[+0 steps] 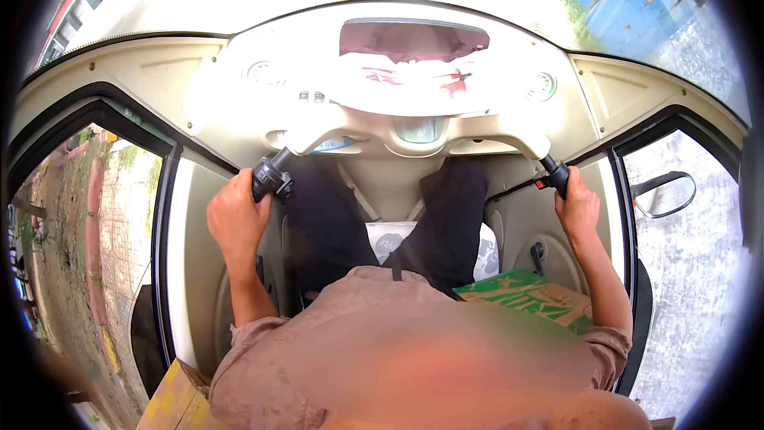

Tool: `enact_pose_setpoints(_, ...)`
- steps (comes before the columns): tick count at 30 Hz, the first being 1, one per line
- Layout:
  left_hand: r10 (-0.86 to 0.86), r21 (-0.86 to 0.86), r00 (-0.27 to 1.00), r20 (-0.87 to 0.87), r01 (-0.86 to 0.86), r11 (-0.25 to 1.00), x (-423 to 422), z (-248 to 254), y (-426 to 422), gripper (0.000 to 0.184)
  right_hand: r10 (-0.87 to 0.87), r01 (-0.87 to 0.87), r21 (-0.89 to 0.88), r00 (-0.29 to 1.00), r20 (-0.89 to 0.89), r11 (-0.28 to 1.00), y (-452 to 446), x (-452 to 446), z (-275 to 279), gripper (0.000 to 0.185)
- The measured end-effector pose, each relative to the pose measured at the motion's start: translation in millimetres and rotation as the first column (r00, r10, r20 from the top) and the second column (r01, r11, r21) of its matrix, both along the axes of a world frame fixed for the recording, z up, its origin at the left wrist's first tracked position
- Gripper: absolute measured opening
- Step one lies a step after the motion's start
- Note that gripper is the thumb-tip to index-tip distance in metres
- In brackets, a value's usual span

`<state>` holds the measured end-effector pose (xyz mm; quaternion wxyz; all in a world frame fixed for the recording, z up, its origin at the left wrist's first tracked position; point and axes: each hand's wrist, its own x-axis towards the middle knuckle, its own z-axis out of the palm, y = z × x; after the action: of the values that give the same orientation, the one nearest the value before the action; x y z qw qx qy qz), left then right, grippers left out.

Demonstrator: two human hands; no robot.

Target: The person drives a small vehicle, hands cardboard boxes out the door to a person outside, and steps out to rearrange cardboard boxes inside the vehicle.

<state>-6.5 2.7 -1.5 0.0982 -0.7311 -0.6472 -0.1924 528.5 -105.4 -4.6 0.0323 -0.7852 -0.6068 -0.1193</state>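
I sit inside a small cabin vehicle with a scooter-style handlebar [350,129] in front of me. My left hand [239,211] is wrapped round the black left handlebar grip [267,179], which carries a switch block. Round the right handlebar grip [559,178] my right hand [578,205] is closed; a small red switch sits beside it. Both forearms reach forward from my brown sleeves. Below the bar, my dark-trousered legs are apart on either side of a white patterned seat cover [388,237].
A green and brown cardboard box [529,296] lies by my right side, and a yellow box [181,398] by my left. Papers fill the bright dashboard shelf [414,84]. Outside are a side mirror [667,195] on the right, paving on the left and a blue panel [629,0] ahead right.
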Motion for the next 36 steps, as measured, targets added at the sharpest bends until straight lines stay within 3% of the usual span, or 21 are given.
enact_pose_setpoints(36,0.011,-0.048,0.999,0.053,-0.009,0.999,1.1,3.3,-1.5,0.024,0.056,-0.056,0.039,0.998,-0.003,0.998,1.2,2.0,-1.3,0.045)
